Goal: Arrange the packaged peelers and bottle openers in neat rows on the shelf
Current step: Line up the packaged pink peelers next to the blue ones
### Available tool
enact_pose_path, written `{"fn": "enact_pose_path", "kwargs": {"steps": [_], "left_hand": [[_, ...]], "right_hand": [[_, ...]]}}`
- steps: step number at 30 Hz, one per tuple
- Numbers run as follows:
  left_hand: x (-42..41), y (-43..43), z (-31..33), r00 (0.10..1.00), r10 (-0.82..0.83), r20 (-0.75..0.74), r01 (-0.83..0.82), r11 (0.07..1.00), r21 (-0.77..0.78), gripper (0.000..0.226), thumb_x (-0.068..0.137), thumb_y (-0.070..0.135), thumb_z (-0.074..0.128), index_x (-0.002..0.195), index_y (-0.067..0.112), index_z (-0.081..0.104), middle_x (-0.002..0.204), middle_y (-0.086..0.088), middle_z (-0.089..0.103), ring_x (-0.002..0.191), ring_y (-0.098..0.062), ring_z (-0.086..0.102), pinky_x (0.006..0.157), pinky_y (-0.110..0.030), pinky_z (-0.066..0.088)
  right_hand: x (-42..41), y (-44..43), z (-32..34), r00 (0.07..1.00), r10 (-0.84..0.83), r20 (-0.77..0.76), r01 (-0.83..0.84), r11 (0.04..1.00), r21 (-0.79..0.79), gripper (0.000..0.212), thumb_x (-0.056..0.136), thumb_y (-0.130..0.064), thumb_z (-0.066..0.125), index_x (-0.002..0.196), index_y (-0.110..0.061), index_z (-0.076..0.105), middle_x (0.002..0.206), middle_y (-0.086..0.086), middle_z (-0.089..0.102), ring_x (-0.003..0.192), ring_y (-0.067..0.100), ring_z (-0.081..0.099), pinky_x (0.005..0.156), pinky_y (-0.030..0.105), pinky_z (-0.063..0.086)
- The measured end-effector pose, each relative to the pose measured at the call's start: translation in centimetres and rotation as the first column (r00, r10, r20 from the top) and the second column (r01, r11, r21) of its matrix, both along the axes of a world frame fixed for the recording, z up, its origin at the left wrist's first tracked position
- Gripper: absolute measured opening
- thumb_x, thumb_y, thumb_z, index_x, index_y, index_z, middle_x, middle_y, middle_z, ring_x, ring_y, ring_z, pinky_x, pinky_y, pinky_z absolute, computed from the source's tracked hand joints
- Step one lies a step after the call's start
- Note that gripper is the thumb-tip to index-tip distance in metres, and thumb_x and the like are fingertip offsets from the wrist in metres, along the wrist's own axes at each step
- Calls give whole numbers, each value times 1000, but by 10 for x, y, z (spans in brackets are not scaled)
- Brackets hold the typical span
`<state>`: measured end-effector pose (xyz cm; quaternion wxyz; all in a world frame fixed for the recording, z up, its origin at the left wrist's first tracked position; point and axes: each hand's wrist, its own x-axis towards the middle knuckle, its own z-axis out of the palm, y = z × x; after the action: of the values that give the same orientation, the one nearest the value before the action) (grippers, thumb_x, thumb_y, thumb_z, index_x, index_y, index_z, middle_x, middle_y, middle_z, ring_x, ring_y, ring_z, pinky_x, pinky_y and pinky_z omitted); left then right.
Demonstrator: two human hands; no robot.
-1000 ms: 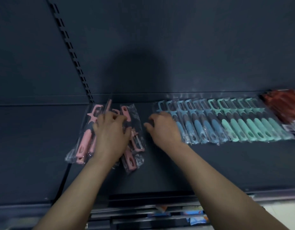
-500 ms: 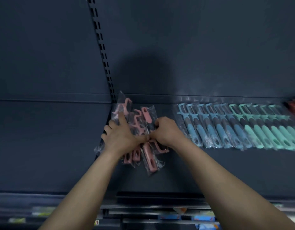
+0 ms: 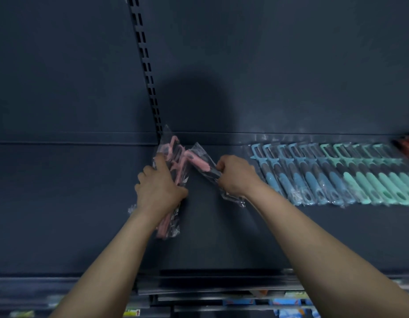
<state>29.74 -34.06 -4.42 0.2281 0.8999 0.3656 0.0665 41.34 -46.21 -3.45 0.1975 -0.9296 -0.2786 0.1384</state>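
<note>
Since half a second ago the hands have drawn apart. The right hand [image 3: 235,176] now grips one pink packaged peeler [image 3: 197,162], pulled clear of the bundle of pink peelers [image 3: 173,154]. The left hand [image 3: 158,191] clasps that bundle at centre frame, index finger laid along the wrap. Both are over the dark navy shelf [image 3: 84,214]. At right, an overlapping row of blue peelers [image 3: 297,177] runs into teal peelers [image 3: 371,182], with red packages [image 3: 405,145] blurred at the edge. Behind rises a dark back panel [image 3: 290,65] with a slotted upright [image 3: 145,58]. A lower shelf [image 3: 222,292] with coloured goods shows at the bottom.
</note>
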Motion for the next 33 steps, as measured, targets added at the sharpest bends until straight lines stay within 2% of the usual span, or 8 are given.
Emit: {"fn": "enact_pose_path", "kwargs": {"steps": [2, 5, 10, 16, 22, 28, 30, 33], "left_hand": [[-2, 2, 1, 997, 21, 71, -19, 999, -25, 77, 69, 24, 67, 130, 16, 21, 117, -16, 44, 107, -37, 42, 90, -47, 41], [-4, 6, 4, 991, 29, 132, -22, 998, -59, 60, 73, 25, 66, 116, 12, 27, 109, -17, 48, 98, -37, 47, 85, -49, 44], [-7, 7, 2, 998, -31, 53, 34, 997, -66, 66, 70, 29, 71, 118, 14, 28, 113, -14, 44, 103, -34, 43, 84, -44, 44], [-8, 8, -2, 993, 2, 120, 10, 995, -99, 64, 69, 19, 70, 116, 16, 27, 113, -13, 43, 104, -33, 41, 85, -43, 41], [-9, 16, -3, 976, 28, 215, 6, 988, -155, 47, 74, 30, 71, 98, 15, 33, 106, -9, 50, 94, -30, 50, 67, -34, 35], [-5, 11, 1, 974, 54, 220, -36, 995, -88, 45, 73, 31, 70, 98, 5, 44, 102, -14, 52, 90, -30, 51, 69, -32, 37], [-3, 8, 2, 982, 39, 185, -30, 998, -53, 48, 75, 35, 69, 104, 2, 50, 105, -15, 51, 94, -33, 51, 75, -36, 42], [-3, 5, 3, 984, 11, 180, -6, 1000, -25, 40, 76, 32, 66, 99, 2, 54, 104, -15, 48, 93, -35, 51, 81, -40, 44]], "right_hand": [[-1, 3, 1, 1000, 18, 18, -18, 1000, -8, 33, 82, -8, 52, 112, -21, 57, 116, 6, 60, 113, 31, 48, 82, 34, 27], [1, 7, 4, 999, -16, 49, 17, 1000, -26, 32, 80, -9, 51, 109, -22, 57, 116, 7, 60, 115, 31, 47, 86, 37, 27], [1, 12, 5, 996, -48, 76, 54, 995, -84, 30, 80, -6, 49, 107, -15, 55, 113, 10, 60, 113, 30, 49, 91, 38, 30], [1, 13, 5, 994, -44, 105, 49, 997, -52, 27, 77, -3, 46, 99, -15, 54, 107, 9, 62, 109, 32, 52, 88, 38, 28], [-1, 12, 15, 978, 57, 200, -36, 994, -106, 25, 76, -1, 48, 93, -19, 53, 100, 5, 63, 103, 30, 54, 86, 36, 27], [2, 5, 23, 985, 24, 172, -25, 1000, 5, 27, 81, -2, 50, 105, -13, 56, 111, 12, 62, 103, 32, 57, 88, 35, 46], [5, 2, 25, 991, 14, 135, -19, 999, 36, 31, 81, 0, 50, 106, -16, 57, 114, 10, 61, 106, 30, 56, 90, 33, 43], [7, -3, 25, 973, 67, 221, -63, 998, -23, 32, 79, -1, 52, 101, -24, 60, 113, 4, 61, 110, 27, 52, 91, 32, 34]]}}
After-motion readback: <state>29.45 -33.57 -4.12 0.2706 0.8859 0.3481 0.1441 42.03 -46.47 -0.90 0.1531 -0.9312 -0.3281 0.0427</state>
